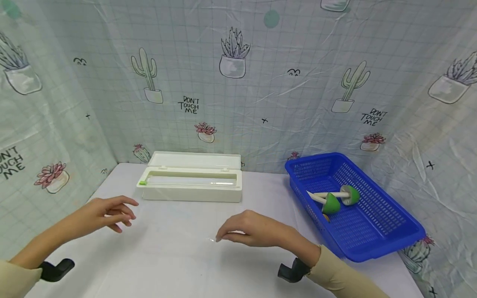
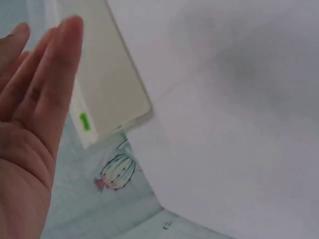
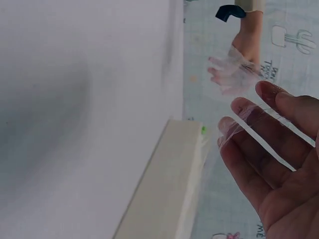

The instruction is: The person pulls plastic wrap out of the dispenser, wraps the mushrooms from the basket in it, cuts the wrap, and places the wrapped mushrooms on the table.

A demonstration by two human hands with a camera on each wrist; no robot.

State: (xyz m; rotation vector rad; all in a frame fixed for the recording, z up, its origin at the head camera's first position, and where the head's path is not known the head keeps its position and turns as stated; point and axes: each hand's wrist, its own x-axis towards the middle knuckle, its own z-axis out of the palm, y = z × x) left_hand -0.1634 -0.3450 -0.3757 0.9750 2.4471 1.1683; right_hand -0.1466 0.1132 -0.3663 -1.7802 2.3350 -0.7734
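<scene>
A white cling film dispenser [image 1: 191, 193] stands at the back of the table with its lid raised, a pale roll [image 1: 190, 181] inside. In the head view, my right hand [image 1: 257, 229] is in front of it, thumb and fingertips together at a glint of clear film. The right wrist view shows clear cling film [image 3: 232, 130] pinched in that hand, stretching across toward the other hand. My left hand [image 1: 108, 213] hovers left of the dispenser's front corner, fingers relaxed. In the left wrist view, its fingers [image 2: 62, 64] extend beside the dispenser [image 2: 112, 74].
A blue plastic basket [image 1: 384, 221] stands on the right side of the table. Inside lie two green-capped mushrooms [image 1: 331, 203] with pale stems and a small orange-brown thing [image 1: 326, 217]. A patterned cloth [image 1: 275, 95] hangs behind and along both sides. A small green tab [image 1: 143, 182] sits at the dispenser's left end.
</scene>
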